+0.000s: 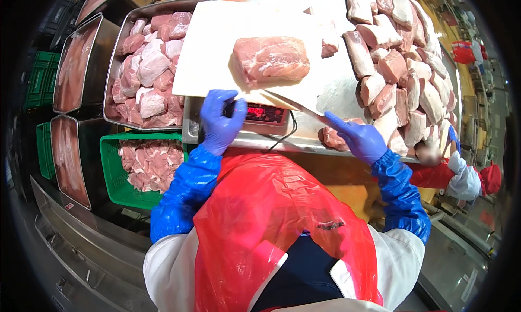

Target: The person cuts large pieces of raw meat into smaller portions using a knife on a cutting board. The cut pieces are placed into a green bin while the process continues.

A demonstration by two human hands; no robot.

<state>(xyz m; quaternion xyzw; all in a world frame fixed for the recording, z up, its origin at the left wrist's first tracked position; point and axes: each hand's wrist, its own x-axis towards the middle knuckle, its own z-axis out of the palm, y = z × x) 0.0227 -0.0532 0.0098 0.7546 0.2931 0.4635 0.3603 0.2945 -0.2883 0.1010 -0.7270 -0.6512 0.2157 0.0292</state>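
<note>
A thick block of pink raw meat lies on the white cutting board in front of me. My right hand, in a purple glove, grips a knife. Its blade slants up and left across the board's near edge, with the tip close to the meat's lower side. At the board's near left corner is my left hand, also gloved, its fingers curled together. Whether anything small is pinched in them I cannot make out. A digital scale with a lit red display shows just below the board.
Many meat blocks are heaped on the steel table to the right. A steel tub of meat pieces and a green crate of trimmings stand left. Black cable hangs by the scale. Another person's sleeve shows at right.
</note>
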